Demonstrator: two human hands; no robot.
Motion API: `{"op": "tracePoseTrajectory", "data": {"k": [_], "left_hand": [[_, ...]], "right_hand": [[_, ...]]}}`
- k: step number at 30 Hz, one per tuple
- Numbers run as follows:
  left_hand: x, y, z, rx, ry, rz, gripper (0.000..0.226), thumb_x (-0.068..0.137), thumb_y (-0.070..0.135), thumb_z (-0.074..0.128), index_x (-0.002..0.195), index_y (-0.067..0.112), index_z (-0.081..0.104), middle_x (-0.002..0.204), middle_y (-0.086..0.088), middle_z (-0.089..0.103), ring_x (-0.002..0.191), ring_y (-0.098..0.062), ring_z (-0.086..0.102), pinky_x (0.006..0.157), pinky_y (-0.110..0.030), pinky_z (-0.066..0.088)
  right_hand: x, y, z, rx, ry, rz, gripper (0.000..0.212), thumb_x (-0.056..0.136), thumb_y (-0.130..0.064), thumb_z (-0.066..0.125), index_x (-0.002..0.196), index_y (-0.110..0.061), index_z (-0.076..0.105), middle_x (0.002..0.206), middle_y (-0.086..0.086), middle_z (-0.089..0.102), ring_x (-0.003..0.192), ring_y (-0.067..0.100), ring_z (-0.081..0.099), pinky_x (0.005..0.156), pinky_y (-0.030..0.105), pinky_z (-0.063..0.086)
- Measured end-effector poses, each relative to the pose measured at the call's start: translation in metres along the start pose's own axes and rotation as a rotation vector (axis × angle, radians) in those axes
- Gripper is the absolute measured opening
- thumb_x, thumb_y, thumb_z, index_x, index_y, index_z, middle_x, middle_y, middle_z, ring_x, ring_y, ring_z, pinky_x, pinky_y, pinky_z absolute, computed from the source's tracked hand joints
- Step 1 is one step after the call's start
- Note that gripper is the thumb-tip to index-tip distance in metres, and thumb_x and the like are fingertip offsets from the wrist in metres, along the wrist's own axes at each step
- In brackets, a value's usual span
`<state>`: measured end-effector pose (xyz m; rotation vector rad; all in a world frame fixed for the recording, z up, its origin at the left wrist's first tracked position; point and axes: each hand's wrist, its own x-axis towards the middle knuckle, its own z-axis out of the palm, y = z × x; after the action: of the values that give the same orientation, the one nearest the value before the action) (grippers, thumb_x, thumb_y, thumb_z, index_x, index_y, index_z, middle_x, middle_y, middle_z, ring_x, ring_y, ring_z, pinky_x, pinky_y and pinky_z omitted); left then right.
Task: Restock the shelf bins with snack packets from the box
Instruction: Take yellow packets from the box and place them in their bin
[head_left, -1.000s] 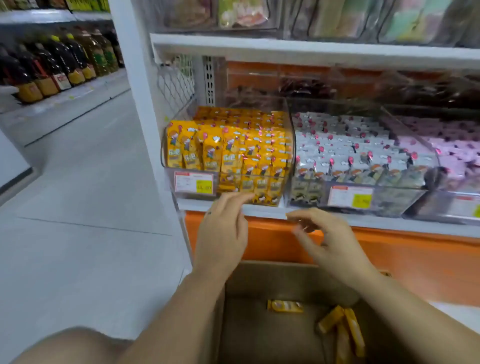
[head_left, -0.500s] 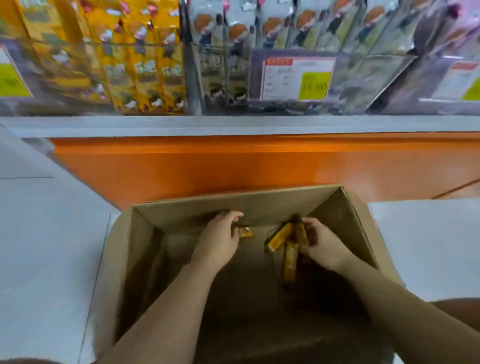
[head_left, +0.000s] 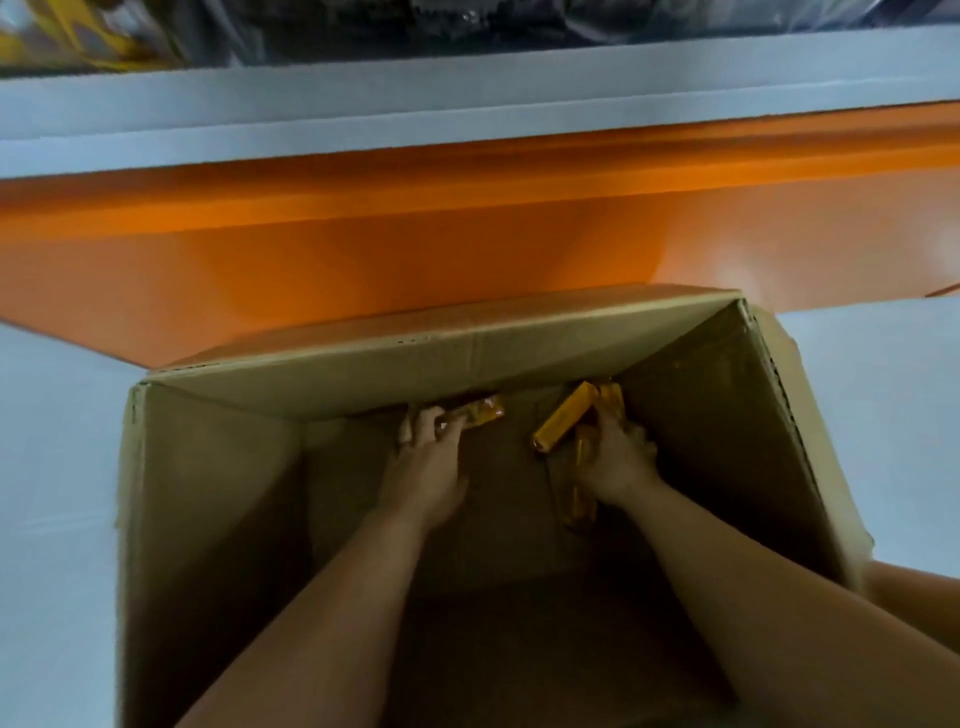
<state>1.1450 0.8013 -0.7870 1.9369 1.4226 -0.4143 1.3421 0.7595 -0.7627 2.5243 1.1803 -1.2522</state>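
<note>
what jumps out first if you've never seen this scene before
Two bare arms plunge into a deep, nearly empty cardboard box on the floor. At its far end the left hand grips one yellow snack packet and the right hand holds a bunch of yellow packets. Behind the box runs a bright orange shelf base.

A pale grey floor (head_left: 57, 441) lies on both sides. Above it runs the shelving's glossy orange base panel (head_left: 363, 249) (a soft glare shows toward its right end), topped by a grey-white shelf edge (head_left: 467, 104).
</note>
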Motion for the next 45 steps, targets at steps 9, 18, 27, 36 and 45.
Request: {"op": "tracePoseTrajectory", "data": {"k": [9, 18, 27, 36, 45], "left_hand": [[0.003, 0.019, 0.013, -0.372, -0.146, 0.011, 0.070, 0.092, 0.024, 0.059, 0.150, 0.029, 0.020, 0.159, -0.013, 0.009, 0.146, -0.028, 0.012, 0.116, -0.036, 0.021], [0.020, 0.027, 0.014, -0.138, -0.210, 0.107, 0.074, 0.091, 0.026, 0.060, 0.147, 0.046, 0.017, 0.158, -0.009, -0.006, 0.144, -0.039, 0.013, 0.116, -0.044, 0.023], [-0.009, 0.013, 0.031, 0.243, -0.161, 0.037, 0.120, 0.066, 0.067, 0.071, 0.147, 0.040, -0.014, 0.147, -0.006, -0.040, 0.142, -0.040, 0.004, 0.112, -0.056, 0.020], [-0.016, 0.000, 0.029, 0.137, -0.092, -0.027, 0.107, 0.076, 0.060, 0.067, 0.147, 0.044, -0.011, 0.153, -0.004, -0.030, 0.143, -0.039, 0.006, 0.113, -0.051, 0.019], [-0.020, -0.020, 0.029, 0.017, -0.004, 0.033, 0.084, 0.085, 0.047, 0.063, 0.149, 0.039, 0.009, 0.156, 0.002, -0.011, 0.141, -0.032, 0.020, 0.109, -0.044, 0.033]], "right_hand": [[-0.003, -0.001, 0.004, 0.391, -0.192, -0.053, 0.095, 0.070, -0.008, 0.081, 0.146, -0.018, 0.025, 0.142, 0.006, 0.045, 0.133, 0.024, 0.041, 0.109, 0.043, 0.036], [0.001, -0.002, 0.020, 0.599, -0.185, -0.114, 0.101, 0.074, 0.004, 0.074, 0.150, -0.022, 0.014, 0.134, 0.008, 0.049, 0.124, 0.022, 0.048, 0.097, 0.040, 0.046], [0.003, -0.001, 0.018, 0.186, -0.121, -0.276, 0.069, 0.081, -0.002, 0.067, 0.140, -0.021, 0.037, 0.124, 0.003, 0.049, 0.119, 0.021, 0.050, 0.094, 0.026, 0.040], [-0.003, -0.003, 0.014, -0.329, -0.001, -0.440, 0.060, 0.088, -0.016, 0.059, 0.142, -0.024, 0.033, 0.158, -0.003, 0.004, 0.137, 0.028, 0.021, 0.104, 0.042, 0.038], [-0.003, -0.004, 0.027, -0.122, -0.246, -0.429, 0.068, 0.084, -0.013, 0.068, 0.142, -0.026, 0.036, 0.145, 0.010, 0.032, 0.127, 0.026, 0.043, 0.101, 0.029, 0.040]]}}
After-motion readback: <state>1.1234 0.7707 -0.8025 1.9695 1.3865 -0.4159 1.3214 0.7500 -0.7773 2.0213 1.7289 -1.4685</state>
